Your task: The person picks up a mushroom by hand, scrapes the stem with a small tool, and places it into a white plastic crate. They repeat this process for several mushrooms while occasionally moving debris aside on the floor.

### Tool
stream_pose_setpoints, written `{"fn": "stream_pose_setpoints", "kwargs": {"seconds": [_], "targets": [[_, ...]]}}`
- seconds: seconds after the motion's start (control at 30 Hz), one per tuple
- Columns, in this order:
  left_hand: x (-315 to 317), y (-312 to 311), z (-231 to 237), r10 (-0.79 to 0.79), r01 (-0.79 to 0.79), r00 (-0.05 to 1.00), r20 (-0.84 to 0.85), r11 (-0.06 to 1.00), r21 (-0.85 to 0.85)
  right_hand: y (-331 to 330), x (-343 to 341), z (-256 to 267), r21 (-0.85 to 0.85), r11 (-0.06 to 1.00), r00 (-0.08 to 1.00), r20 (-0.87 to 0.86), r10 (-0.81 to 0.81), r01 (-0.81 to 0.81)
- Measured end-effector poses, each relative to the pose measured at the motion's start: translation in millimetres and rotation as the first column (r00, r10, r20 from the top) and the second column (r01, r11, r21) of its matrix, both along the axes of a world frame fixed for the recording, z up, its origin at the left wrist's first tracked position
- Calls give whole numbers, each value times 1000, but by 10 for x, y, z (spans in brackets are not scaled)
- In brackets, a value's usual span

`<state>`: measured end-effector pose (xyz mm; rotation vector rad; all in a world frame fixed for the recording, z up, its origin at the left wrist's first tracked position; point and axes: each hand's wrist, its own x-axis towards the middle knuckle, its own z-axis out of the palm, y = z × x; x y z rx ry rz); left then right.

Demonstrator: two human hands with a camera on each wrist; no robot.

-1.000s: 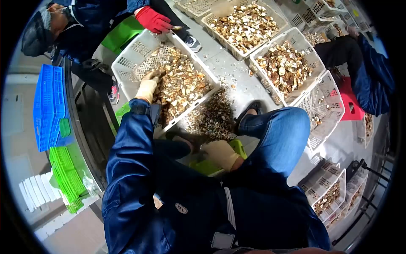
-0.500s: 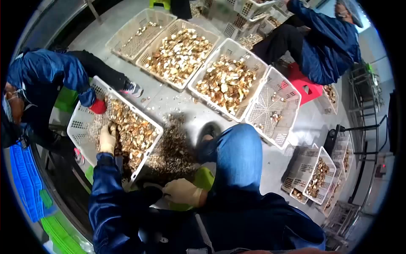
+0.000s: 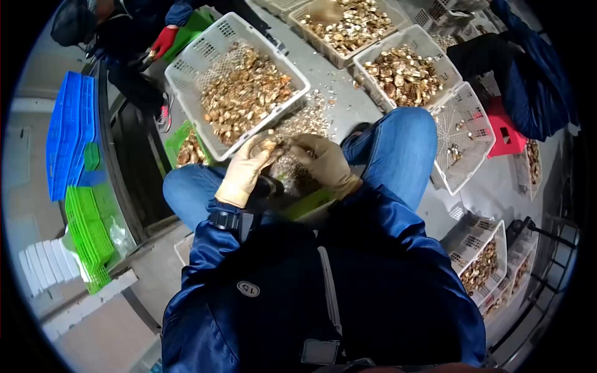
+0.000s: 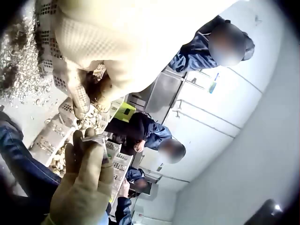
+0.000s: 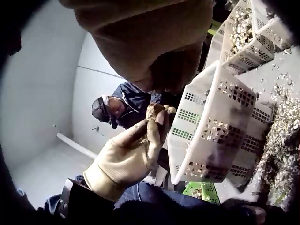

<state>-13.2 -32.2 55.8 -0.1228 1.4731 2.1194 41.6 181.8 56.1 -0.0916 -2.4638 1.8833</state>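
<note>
My gloved left hand (image 3: 245, 171) pinches an oyster (image 5: 154, 111) between thumb and fingers, its rough brown shell showing at the fingertips. Close beside it, my gloved right hand (image 3: 333, 165) grips a thin, shiny tool (image 4: 95, 138); most of the tool is hidden by the fingers. Both hands meet above my lap, just on the near side of a white perforated crate (image 3: 180, 68). Inside that crate lies a heap of oysters (image 3: 249, 93).
Shell bits (image 3: 311, 118) litter the floor beyond my hands. More white crates stand to the right, one with oysters (image 3: 407, 71), one with a few shells (image 3: 460, 168). A green basket (image 3: 177, 140) sits left. Other people work nearby, one with a red glove (image 3: 163, 42).
My left hand has come back from the crate's heap with an oyster and joined the right hand, which has risen. The other person's red glove has left the crate. The head view has swung.
</note>
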Motion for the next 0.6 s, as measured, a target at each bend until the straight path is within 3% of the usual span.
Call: {"fn": "stream_pose_setpoints", "kwargs": {"seconds": [0.07, 0.23, 0.33, 0.37, 0.47, 0.5, 0.6], "targets": [[118, 53, 137, -15, 14, 999, -33, 1000, -28, 10, 57, 312, -29, 999, 999, 40, 16, -14], [229, 93, 185, -91, 52, 984, -156, 971, -235, -27, 75, 129, -81, 990, 980, -171, 102, -117], [267, 129, 294, -130, 98, 984, -124, 968, -232, 18, 93, 152, -61, 991, 992, -62, 111, -115], [266, 123, 359, -167, 106, 971, -169, 941, -322, 11, 130, 193, -8, 999, 993, 113, 36, -35], [233, 123, 395, -258, 135, 933, -252, 898, -419, 84, 91, 147, 22, 993, 977, 186, 108, -114], [230, 126, 410, -283, 136, 919, -273, 881, -454, -12, 113, 144, -279, 958, 993, -113, 34, -64], [210, 144, 408, -326, 136, 895, -306, 851, -508, 63, 100, 208, -96, 994, 999, 0, 45, -45]]}}
